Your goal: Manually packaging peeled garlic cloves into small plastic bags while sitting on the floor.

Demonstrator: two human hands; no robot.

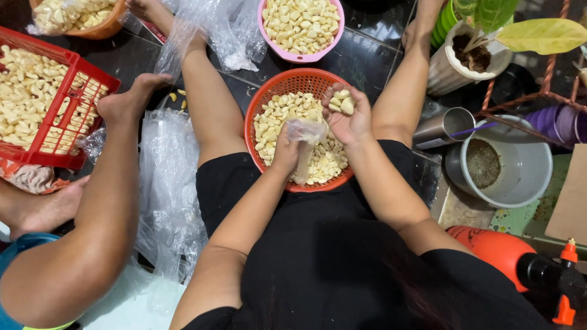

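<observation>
- The right hand (347,116) is cupped palm-up, loosely closed around a small heap of peeled garlic cloves (341,101), held just over the orange round basket (260,107).
- The left hand (287,150) pinches a small clear plastic bag (306,146), which hangs slack into the basket, its mouth only partly spread.
- The risk I see: with the bag mouth that limp, cloves tipped from the palm could miss it and drop back into the basket, or bounce over the rim onto the dark tiled floor (373,61). A few loose cloves (177,96) already lie on the floor to the left.
- The basket sits between the person's legs, so there is little room to swing the elbows.
- Farther off stands a pink bowl (269,40) of cloves, with crumpled clear plastic sheets (229,30) left of it.
- At the left, another person's arm (98,201) reaches towards a red crate (92,104) of cloves.
- To the right crowd a potted plant (455,64), a steel cup (440,127), a grey bucket (526,177) and an orange sprayer (495,250).
</observation>
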